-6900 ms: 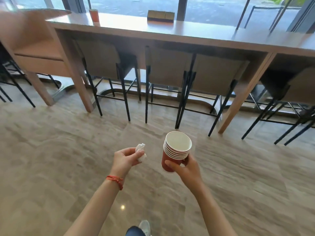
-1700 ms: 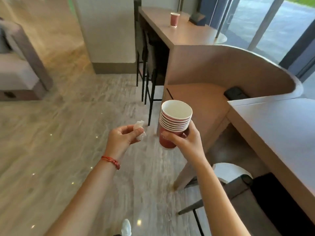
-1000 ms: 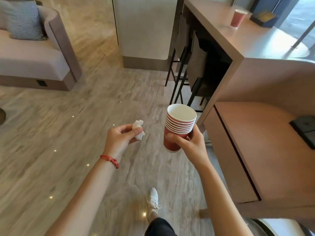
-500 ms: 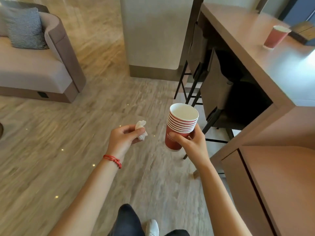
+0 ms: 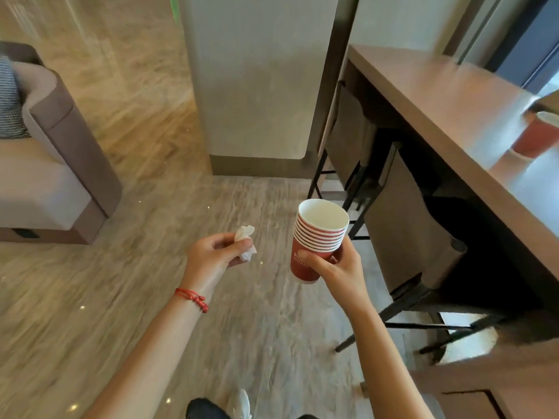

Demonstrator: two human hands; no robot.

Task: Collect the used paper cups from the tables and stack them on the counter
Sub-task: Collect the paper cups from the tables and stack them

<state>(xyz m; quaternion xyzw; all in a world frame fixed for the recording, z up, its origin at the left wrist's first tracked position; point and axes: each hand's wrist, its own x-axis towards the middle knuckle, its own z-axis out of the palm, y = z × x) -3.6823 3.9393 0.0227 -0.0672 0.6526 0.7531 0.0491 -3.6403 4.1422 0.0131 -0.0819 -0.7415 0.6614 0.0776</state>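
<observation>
Head view shows your right hand fingers clamped around nested cups, left hand pinching a tissue, while one cup waits on the table beyond your right fingers.

The red paper cup on the wooden table smears with motion blur, its right side cut by the frame edge. The stack of paper cups carries print too small to read, its far side hidden behind the right hand. The sofa runs off the left edge.
</observation>
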